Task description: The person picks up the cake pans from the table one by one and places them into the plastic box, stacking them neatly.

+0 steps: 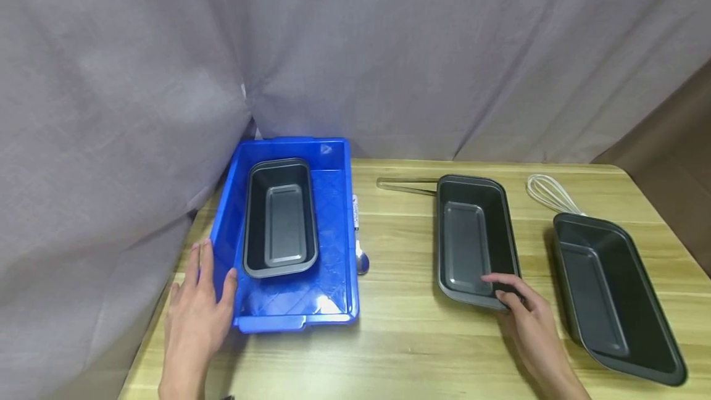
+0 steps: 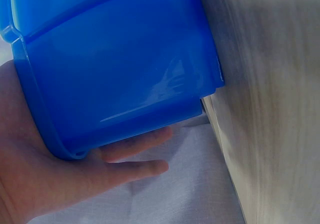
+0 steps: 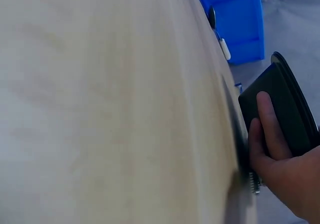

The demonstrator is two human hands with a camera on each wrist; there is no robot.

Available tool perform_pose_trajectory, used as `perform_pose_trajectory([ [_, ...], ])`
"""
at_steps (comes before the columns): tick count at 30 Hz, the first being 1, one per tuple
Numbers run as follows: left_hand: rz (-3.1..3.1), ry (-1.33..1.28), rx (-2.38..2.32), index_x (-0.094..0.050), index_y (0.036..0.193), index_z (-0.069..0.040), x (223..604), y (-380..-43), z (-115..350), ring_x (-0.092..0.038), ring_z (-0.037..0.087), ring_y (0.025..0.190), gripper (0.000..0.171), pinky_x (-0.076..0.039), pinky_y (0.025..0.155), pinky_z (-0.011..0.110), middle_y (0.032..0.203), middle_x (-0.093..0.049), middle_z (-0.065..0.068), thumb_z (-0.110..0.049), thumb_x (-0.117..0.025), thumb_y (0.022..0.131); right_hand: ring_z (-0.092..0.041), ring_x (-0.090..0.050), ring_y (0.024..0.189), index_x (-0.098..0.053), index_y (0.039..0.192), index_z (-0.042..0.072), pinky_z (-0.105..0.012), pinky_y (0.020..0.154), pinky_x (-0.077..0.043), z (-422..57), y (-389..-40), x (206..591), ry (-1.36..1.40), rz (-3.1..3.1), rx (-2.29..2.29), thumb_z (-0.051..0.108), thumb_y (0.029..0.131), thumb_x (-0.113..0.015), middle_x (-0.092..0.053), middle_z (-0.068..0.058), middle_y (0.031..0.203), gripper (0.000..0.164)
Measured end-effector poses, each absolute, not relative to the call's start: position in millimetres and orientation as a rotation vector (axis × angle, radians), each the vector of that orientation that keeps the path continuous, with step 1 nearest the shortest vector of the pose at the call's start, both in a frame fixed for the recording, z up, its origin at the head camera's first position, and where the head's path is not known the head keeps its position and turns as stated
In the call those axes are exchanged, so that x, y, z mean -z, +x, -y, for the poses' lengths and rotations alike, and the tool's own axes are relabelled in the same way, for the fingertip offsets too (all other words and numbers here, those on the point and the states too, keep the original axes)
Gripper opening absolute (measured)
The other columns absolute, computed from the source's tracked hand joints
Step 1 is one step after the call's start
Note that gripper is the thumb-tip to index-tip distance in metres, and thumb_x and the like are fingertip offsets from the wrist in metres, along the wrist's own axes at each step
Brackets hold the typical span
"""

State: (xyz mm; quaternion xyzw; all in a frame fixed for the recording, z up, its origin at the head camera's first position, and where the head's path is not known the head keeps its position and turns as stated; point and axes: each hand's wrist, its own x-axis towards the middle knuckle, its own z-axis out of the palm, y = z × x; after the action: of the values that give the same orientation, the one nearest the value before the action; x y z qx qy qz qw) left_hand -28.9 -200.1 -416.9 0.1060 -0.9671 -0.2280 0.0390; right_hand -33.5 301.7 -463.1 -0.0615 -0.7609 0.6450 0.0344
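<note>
My right hand grips the near right corner of a dark loaf pan, thumb over the rim and inside. In the right wrist view, fingers lie against the pan's outer wall, and the pan is tilted and seems raised off the table. My left hand rests at the near left corner of a blue bin, its straight fingers along the outside and the thumb by the rim. A second loaf pan sits inside the bin, at its left.
A third loaf pan stands at the right, its far end beside a white whisk. A spoon lies along the bin's right side. Two metal arms stick out behind the held pan. Grey curtains hang behind the wooden table.
</note>
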Motion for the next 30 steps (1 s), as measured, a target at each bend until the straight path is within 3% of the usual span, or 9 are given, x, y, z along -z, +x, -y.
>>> perform_pose_trajectory([
  [3, 2.948, 0.318, 0.7, -0.014, 0.176, -0.003, 417.0, -29.0, 200.1, -0.035, 0.069, 0.149, 0.074, -0.023, 0.127, 0.079, 0.179, -0.018, 0.032, -0.039, -0.044, 0.117, -0.002, -0.034, 0.051, -0.069, 0.142, 0.006, -0.032, 0.043, -0.033, -298.1, -38.9, 454.3, -0.204, 2.405, -1.846, -0.002, 0.111, -0.05, -0.065, 0.018, 0.131, 0.038],
  [5, 2.942, 0.316, 0.701, -0.014, 0.176, -0.003, 416.9, -29.2, 200.0, -0.035, 0.069, 0.149, 0.074, -0.022, 0.127, 0.079, 0.179, -0.019, 0.032, -0.039, -0.044, 0.117, 0.002, -0.037, 0.047, -0.064, 0.15, 0.012, -0.029, 0.038, -0.034, -296.1, -42.4, 448.2, -0.222, 2.449, -1.772, -0.001, 0.111, -0.051, -0.066, 0.019, 0.107, 0.043],
  [7, 2.942, 0.313, 0.699, -0.015, 0.176, -0.003, 417.0, -29.3, 200.0, -0.036, 0.068, 0.15, 0.074, -0.022, 0.127, 0.079, 0.178, -0.019, 0.032, -0.038, -0.045, 0.117, 0.0, -0.032, 0.041, -0.06, 0.155, 0.018, -0.033, 0.034, -0.031, -294.4, -45.6, 442.9, -0.245, 2.456, -1.765, 0.001, 0.111, -0.053, -0.061, 0.02, 0.105, 0.047],
  [10, 2.961, 0.318, 0.699, -0.013, 0.176, -0.003, 416.8, -29.4, 200.0, -0.035, 0.067, 0.151, 0.075, -0.021, 0.128, 0.079, 0.179, -0.017, 0.032, -0.038, -0.044, 0.117, -0.001, -0.032, 0.042, -0.058, 0.157, 0.025, -0.031, 0.036, -0.034, -291.6, -49.4, 436.4, -0.272, 2.5, -1.709, 0.006, 0.111, -0.057, -0.048, 0.017, 0.077, 0.05],
  [14, 2.992, 0.333, 0.7, -0.011, 0.176, -0.003, 416.0, -29.5, 199.9, -0.034, 0.067, 0.152, 0.075, -0.019, 0.129, 0.078, 0.179, -0.015, 0.032, -0.038, -0.043, 0.118, -0.002, -0.036, 0.049, -0.06, 0.156, 0.021, -0.03, 0.043, -0.038, -286.5, -54.1, 431.7, -0.242, 2.486, -1.712, 0.006, 0.111, -0.061, -0.045, 0.01, 0.073, 0.047],
  [22, 2.975, 0.324, 0.704, -0.013, 0.175, -0.002, 417.0, -28.7, 199.9, -0.034, 0.067, 0.151, 0.074, -0.019, 0.129, 0.078, 0.179, -0.017, 0.032, -0.038, -0.043, 0.118, 0.0, -0.038, 0.055, -0.063, 0.15, 0.015, -0.021, 0.048, -0.042, -271.6, -65.5, 424.8, -0.177, 2.496, -1.678, 0.006, 0.109, -0.064, -0.06, 0.007, 0.111, 0.042],
  [26, 2.983, 0.33, 0.711, -0.012, 0.176, -0.003, 416.1, -29.1, 200.3, -0.033, 0.066, 0.153, 0.074, -0.018, 0.129, 0.078, 0.179, -0.016, 0.031, -0.038, -0.043, 0.118, -0.002, -0.055, 0.093, -0.057, 0.156, 0.011, -0.013, 0.072, -0.054, -260.2, -71.7, 415.3, -0.147, 2.482, -1.765, 0.005, 0.109, -0.061, -0.052, -0.001, 0.145, 0.047],
  [28, 2.988, 0.33, 0.711, -0.012, 0.176, -0.003, 416.0, -29.5, 200.6, -0.032, 0.066, 0.153, 0.075, -0.018, 0.129, 0.077, 0.18, -0.015, 0.031, -0.038, -0.043, 0.118, -0.003, -0.056, 0.103, -0.056, 0.156, 0.01, -0.014, 0.076, -0.054, -254.0, -73.9, 410.9, -0.117, 2.477, -1.79, 0.004, 0.109, -0.061, -0.052, -0.005, 0.143, 0.048],
  [30, 2.979, 0.326, 0.71, -0.013, 0.176, -0.002, 416.3, -29.3, 200.4, -0.033, 0.067, 0.152, 0.075, -0.018, 0.129, 0.078, 0.179, -0.016, 0.031, -0.038, -0.044, 0.117, -0.003, -0.055, 0.09, -0.057, 0.155, 0.011, -0.015, 0.07, -0.05, -247.8, -75.9, 406.7, -0.099, 2.494, -1.77, 0.005, 0.108, -0.062, -0.053, -0.007, 0.132, 0.048],
])
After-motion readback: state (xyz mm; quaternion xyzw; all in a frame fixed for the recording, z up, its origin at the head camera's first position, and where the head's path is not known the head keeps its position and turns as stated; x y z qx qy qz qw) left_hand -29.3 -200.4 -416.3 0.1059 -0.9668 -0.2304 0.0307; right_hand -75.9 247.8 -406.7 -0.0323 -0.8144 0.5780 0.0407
